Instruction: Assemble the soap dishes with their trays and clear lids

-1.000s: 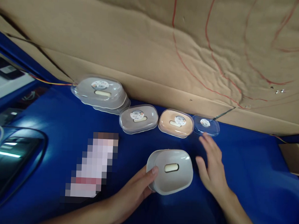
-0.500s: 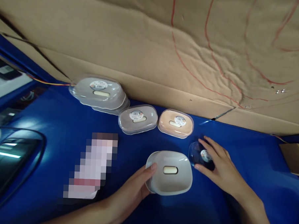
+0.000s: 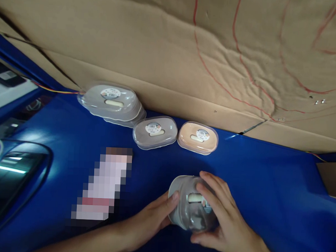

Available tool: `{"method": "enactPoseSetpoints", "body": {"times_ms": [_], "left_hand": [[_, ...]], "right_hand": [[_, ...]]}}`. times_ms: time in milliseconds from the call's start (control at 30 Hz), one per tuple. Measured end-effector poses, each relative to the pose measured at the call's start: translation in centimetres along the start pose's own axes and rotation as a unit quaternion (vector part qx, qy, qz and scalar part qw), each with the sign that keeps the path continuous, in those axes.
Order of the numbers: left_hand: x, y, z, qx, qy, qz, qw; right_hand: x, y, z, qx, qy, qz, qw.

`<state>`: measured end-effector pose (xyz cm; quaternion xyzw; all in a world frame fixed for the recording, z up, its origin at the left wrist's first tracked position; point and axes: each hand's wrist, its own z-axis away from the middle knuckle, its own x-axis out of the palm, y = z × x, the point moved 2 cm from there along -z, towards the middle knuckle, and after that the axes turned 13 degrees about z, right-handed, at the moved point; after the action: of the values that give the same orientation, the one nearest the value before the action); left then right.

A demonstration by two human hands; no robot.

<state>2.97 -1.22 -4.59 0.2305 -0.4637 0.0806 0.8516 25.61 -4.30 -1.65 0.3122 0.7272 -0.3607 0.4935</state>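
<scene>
My left hand (image 3: 164, 209) grips the left side of a grey soap dish (image 3: 176, 186), thumb on its rim. A cream oval piece (image 3: 195, 198) shows in the middle of the dish. My right hand (image 3: 222, 214) is curled around a clear plastic lid (image 3: 190, 216) with a round label, holding it tilted over the right part of the dish. Whether the lid is seated on the rim, I cannot tell. Beyond my hands stand a lidded grey soap dish (image 3: 167, 135) and a lidded peach soap dish (image 3: 191, 145), side by side.
Stacked lidded grey dishes (image 3: 126, 111) stand at the back left, against a cardboard wall (image 3: 132, 39). A pixelated pinkish item (image 3: 107, 182) lies left of my hands on the blue table surface (image 3: 252, 163). A dark glossy device (image 3: 15, 178) and cable are at far left, a cardboard box (image 3: 328, 181) at far right.
My right hand has brought the clear lid leftward, from beside the grey dish to over it. My left hand still holds the dish, which sits slightly lower and further right.
</scene>
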Motion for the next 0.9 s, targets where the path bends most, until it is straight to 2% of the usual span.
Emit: {"method": "enactPoseSetpoints", "body": {"times_ms": [167,300,467,633,767,900], "left_hand": [[-0.1,-0.5,0.1,-0.015,-0.036,-0.028,0.999],[0.4,0.3,0.4,0.016,-0.063,-0.098,0.993],[0.9,1.0,0.5,0.066,-0.056,-0.163,0.983],[1.4,1.3,0.8,0.083,-0.044,-0.219,0.971],[1.4,1.2,1.0,0.074,-0.049,-0.232,0.969],[1.1,0.8,0.9,0.055,-0.064,-0.186,0.979]], "right_hand": [[1.0,-0.7,0.0,-0.029,0.032,0.025,0.999],[0.9,-0.5,-0.1,-0.032,0.035,0.024,0.999],[0.7,-1.1,0.2,-0.01,0.031,0.034,0.999],[0.3,-1.8,0.3,-0.008,0.039,0.062,0.997],[0.1,-1.6,0.3,-0.014,0.047,0.045,0.998],[0.2,-1.1,0.2,-0.029,0.038,0.031,0.998]]}}
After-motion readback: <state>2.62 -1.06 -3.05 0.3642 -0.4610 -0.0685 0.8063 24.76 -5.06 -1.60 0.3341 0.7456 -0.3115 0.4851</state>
